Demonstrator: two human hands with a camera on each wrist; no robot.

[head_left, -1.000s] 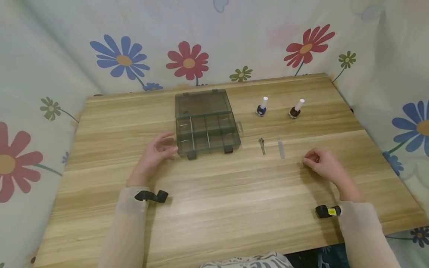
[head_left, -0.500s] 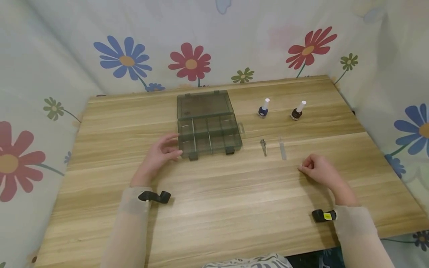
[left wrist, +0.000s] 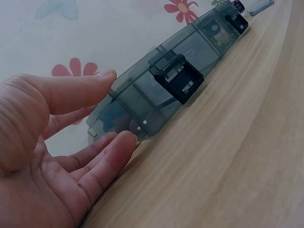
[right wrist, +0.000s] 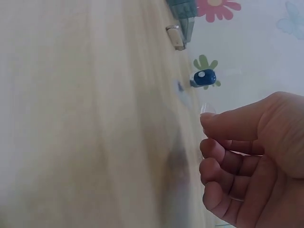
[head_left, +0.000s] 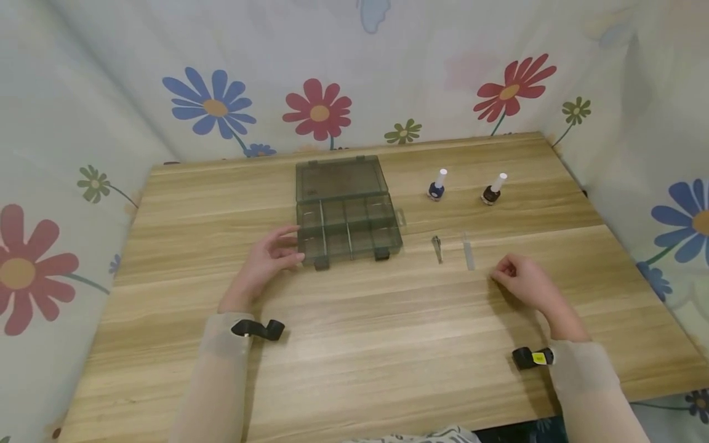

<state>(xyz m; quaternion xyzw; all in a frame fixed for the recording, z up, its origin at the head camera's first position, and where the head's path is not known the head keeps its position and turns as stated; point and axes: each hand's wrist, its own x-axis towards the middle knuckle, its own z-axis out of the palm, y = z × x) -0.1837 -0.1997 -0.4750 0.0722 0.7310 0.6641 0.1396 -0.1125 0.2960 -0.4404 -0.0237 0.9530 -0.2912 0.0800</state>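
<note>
A smoky grey compartment box lies open on the wooden table, its lid flat behind it. My left hand rests beside the box's front left corner with fingers straight, the fingertips touching the box wall. To the right, my right hand is curled just above the table. In the right wrist view its thumb and forefinger pinch a small clear piece. A clear strip and a small metal tool lie left of that hand.
Two nail polish bottles with white caps stand behind the tools, a blue one and a dark brown one. Flowered fabric walls close in the table on three sides. Black latches stick out from the box's front.
The small clear piece that lay on the table by the right fingertips is now pinched in that hand. The left hand has edged closer to the box.
</note>
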